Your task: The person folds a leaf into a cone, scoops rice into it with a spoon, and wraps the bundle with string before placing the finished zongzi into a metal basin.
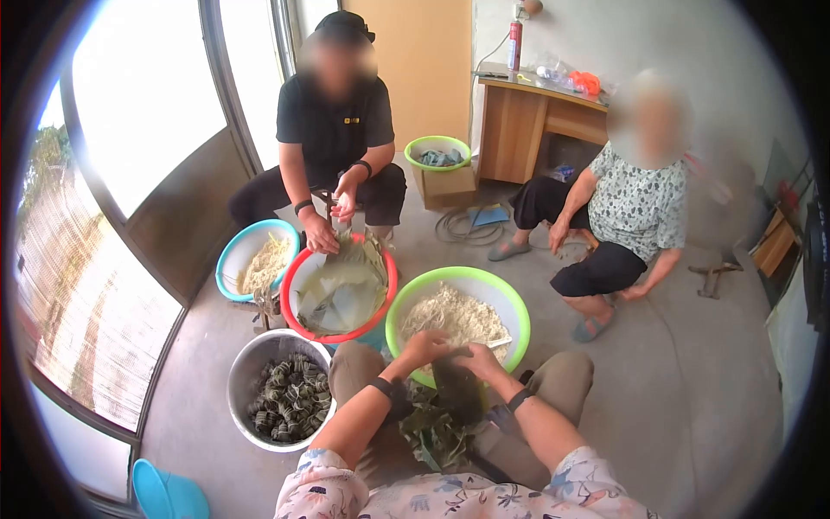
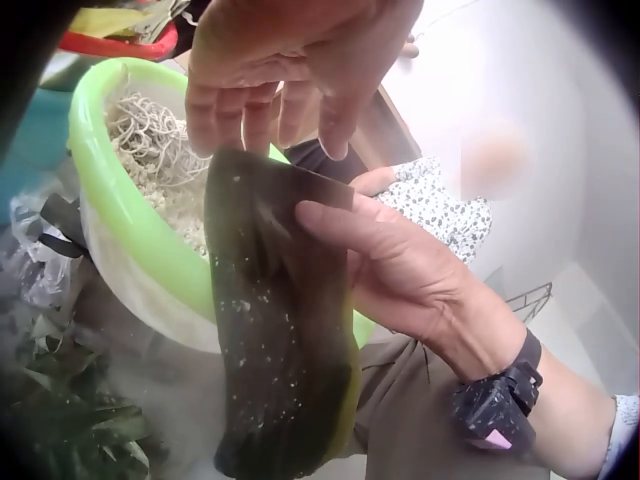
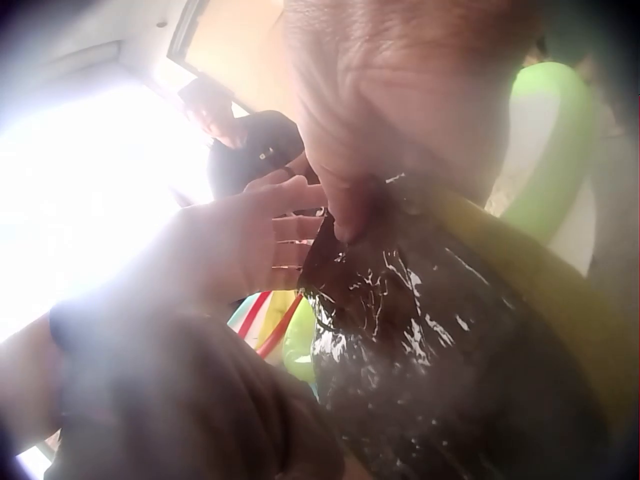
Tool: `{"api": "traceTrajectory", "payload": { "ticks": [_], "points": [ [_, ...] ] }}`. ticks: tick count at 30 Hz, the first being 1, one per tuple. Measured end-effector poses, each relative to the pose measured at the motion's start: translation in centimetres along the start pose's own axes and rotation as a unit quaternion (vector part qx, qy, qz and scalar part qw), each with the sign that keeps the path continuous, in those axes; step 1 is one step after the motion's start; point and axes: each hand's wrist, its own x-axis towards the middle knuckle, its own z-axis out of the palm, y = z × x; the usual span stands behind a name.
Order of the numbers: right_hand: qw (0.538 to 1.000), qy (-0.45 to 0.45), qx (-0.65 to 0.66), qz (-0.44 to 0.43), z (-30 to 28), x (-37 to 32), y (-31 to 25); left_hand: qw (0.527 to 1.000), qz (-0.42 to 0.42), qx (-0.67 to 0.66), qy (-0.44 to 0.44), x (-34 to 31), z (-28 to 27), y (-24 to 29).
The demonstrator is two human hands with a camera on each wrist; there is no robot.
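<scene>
A broad dark green wrapping leaf (image 2: 280, 330), dotted with pale grains, hangs upright above the wearer's lap. The right hand (image 2: 410, 265) pinches its upper right edge, thumb flat across the front face. At the top edge is the left hand (image 1: 425, 348), its fingers extended and their tips right at the leaf. In the left wrist view a gap shows between left thumb and fingers. Just beyond both hands stands a green-rimmed basin (image 1: 522, 324) of pale grain (image 1: 458, 313), with a tangle of string (image 2: 160, 140) in it. More leaves (image 1: 432, 437) lie low between the knees.
A red basin (image 1: 394, 290) with leaves in water adjoins the green one; a person (image 1: 337, 112) reaches over it. Left are a blue-rimmed basin (image 1: 226, 285) and a metal bowl (image 1: 242, 415) of tied leaf-wrapped dumplings (image 1: 290, 394). Another person (image 1: 640, 199) sits at right.
</scene>
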Motion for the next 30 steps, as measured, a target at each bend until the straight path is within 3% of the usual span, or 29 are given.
{"api": "traceTrajectory", "payload": {
  "ticks": [3,5,7,8,9,12,14,16,20,22,24,30],
  "points": [
    [0.999,-0.001,0.017,0.050,0.1,0.1,-0.1,0.999,0.004,0.036,-0.026,0.1,0.1,0.0],
    [0.999,-0.001,0.046,0.023,0.7,1.0,2.1,0.998,0.011,0.056,-0.022,1.0,1.5,-2.6],
    [0.999,-0.006,0.034,0.031,0.5,1.0,1.6,0.999,-0.028,0.015,-0.041,-0.2,0.4,0.2],
    [1.000,0.011,0.001,-0.005,0.9,1.6,3.2,1.000,0.011,-0.002,-0.020,-0.5,0.6,-0.2],
    [0.999,0.032,0.015,-0.031,1.4,1.2,2.7,1.000,-0.006,-0.009,-0.028,-0.2,0.9,-0.8],
    [0.998,-0.003,0.061,0.017,1.1,1.6,3.3,0.999,-0.013,-0.006,-0.041,-0.1,0.9,-0.6],
    [1.000,0.016,0.019,-0.008,1.4,1.8,3.5,0.999,-0.009,0.004,-0.048,-0.8,0.7,-0.9],
    [1.000,0.008,-0.002,0.021,0.8,1.3,1.9,0.999,-0.004,-0.015,-0.046,-0.5,0.6,-0.1],
    [0.999,0.003,0.035,-0.029,0.4,1.2,0.4,0.999,0.010,0.028,-0.025,0.3,-0.5,0.5],
    [0.999,0.012,-0.020,-0.025,0.3,1.1,0.5,0.999,0.022,0.043,-0.026,1.2,-1.0,0.6],
    [0.998,-0.027,0.045,0.040,0.9,0.3,1.7,0.999,-0.037,-0.001,-0.039,0.5,-0.5,-0.4],
    [1.000,0.000,-0.003,-0.003,-0.2,0.9,0.4,0.998,-0.013,0.063,-0.024,-1.0,-1.6,1.0]
  ]
}}
